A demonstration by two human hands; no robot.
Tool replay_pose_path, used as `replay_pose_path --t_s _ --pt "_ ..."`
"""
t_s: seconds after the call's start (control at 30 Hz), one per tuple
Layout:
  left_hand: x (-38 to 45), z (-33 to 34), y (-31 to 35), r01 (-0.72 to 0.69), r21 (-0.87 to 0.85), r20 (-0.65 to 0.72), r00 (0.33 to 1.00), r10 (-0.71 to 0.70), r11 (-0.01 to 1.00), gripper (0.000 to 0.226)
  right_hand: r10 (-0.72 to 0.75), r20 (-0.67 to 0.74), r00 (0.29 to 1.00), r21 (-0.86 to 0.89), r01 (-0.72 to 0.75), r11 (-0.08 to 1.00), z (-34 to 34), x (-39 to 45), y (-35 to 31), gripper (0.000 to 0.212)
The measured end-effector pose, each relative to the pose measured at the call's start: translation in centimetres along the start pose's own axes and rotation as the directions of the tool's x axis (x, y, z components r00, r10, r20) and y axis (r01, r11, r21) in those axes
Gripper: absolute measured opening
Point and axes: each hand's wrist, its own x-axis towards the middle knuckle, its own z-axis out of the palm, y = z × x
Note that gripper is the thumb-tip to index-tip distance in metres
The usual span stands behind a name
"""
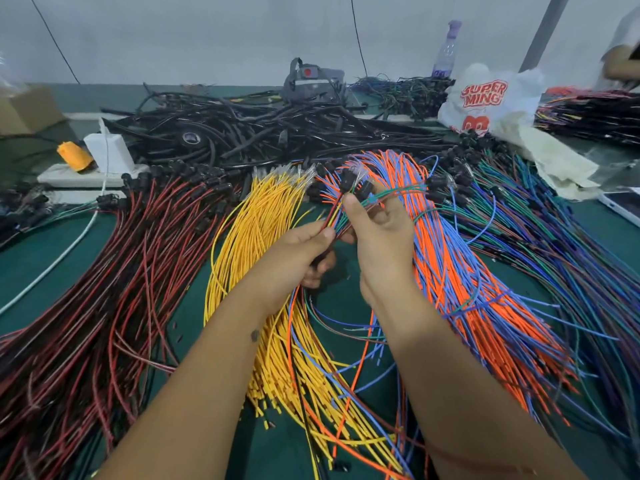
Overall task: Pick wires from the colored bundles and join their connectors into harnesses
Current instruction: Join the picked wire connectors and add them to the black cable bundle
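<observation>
Over the middle of the green table, my left hand pinches a thin bunch of mixed wires between thumb and fingers. My right hand grips the same bunch higher up, just below its black connectors. Green and red strands loop out to the right from that grip. A red-and-black bundle fans out on the left, a yellow bundle lies in the centre, an orange-and-blue bundle sits right of my hands, and a green, blue and purple bundle spreads at far right.
A heap of black cables fills the back. At back left sit a white power strip with an orange plug and a white charger. A printed plastic bag, a bottle and another person's arm are at back right.
</observation>
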Motion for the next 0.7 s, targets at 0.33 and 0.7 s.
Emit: replay_pose_path --t_s 0.33,0.7 --pt "-0.04 -0.50 0.21 0.033 -0.153 0.041 0.999 -0.027 0.988 0.034 0.012 0.124 0.992 0.200 -0.036 0.979 -0.22 0.33 -0.63 0.040" --pt "-0.13 -0.60 0.38 0.051 -0.186 0.051 0.998 -0.042 0.981 0.031 -0.016 0.077 0.997 0.205 -0.001 0.979 -0.38 0.58 -0.63 0.029"
